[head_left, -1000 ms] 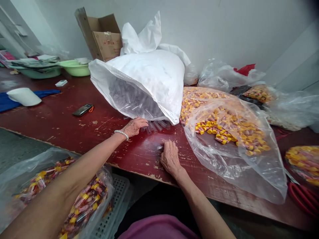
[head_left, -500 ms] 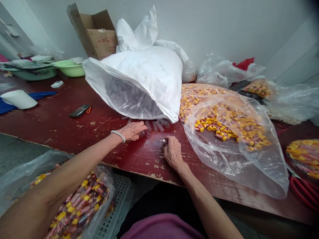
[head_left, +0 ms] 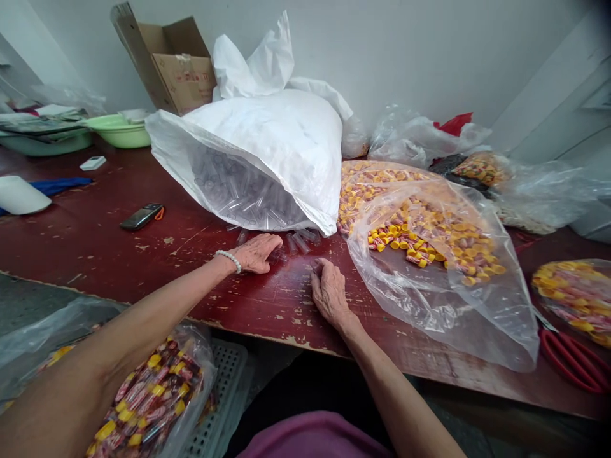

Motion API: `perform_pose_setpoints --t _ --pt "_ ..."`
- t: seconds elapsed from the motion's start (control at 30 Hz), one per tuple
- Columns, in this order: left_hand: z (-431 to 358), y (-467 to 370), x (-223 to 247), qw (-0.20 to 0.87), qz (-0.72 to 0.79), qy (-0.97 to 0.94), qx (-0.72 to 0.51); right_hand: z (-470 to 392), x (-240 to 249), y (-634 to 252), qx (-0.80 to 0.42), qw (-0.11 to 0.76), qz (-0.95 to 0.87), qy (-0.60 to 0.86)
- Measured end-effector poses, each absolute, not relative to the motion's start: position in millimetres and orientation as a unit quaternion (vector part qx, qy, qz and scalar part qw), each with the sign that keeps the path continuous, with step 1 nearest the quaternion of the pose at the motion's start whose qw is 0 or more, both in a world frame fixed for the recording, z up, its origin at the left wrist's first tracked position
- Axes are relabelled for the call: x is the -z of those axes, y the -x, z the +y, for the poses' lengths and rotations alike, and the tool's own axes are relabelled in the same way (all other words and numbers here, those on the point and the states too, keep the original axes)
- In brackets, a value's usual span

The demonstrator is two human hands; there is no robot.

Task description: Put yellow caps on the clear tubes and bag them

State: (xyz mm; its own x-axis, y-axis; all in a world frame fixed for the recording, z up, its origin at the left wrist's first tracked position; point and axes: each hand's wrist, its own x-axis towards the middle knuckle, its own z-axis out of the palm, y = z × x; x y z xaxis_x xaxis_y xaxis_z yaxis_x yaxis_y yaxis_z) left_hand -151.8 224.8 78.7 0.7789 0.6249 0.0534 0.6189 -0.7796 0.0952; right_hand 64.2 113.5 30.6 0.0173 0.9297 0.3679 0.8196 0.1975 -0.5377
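My left hand, with a beaded bracelet at its wrist, curls its fingers over clear plastic tubes lying loose on the table. Thumb and fingers close round a tube there, mostly hidden by the hand. My right hand rests on the tabletop with curled fingers; a clear tube shows faintly at its fingertips. Behind the hands, a white sack lies on its side, its mouth facing me and full of such tubes. To the right, a clear plastic bag holds many small wrapped pieces with yellow caps.
A phone and a white cup are on the red table at left. Behind stand a carton and green basins. Red-handled scissors lie right. Below the edge is a bag of yellow-capped tubes.
The view has turned slightly to the right. My left hand has shifted a little over the loose tubes. The tube in my right hand shows less than before.
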Motion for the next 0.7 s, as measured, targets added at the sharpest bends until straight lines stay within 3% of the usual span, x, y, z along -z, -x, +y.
perform_pose_setpoints --t 0.23,0.47,0.7 --pt "185.0 135.8 -60.8 0.074 0.444 -0.868 -0.211 112.3 -35.8 -61.8 -0.071 0.346 -0.682 0.641" --pt "143.0 102.2 -47.0 0.344 0.422 -0.74 -0.394 107.3 -30.7 -44.7 -0.169 0.468 -0.652 0.573" --pt "138.6 95.1 -48.8 0.41 0.386 -0.703 -0.434 98.9 -32.7 -45.1 -0.203 0.452 -0.706 0.505"
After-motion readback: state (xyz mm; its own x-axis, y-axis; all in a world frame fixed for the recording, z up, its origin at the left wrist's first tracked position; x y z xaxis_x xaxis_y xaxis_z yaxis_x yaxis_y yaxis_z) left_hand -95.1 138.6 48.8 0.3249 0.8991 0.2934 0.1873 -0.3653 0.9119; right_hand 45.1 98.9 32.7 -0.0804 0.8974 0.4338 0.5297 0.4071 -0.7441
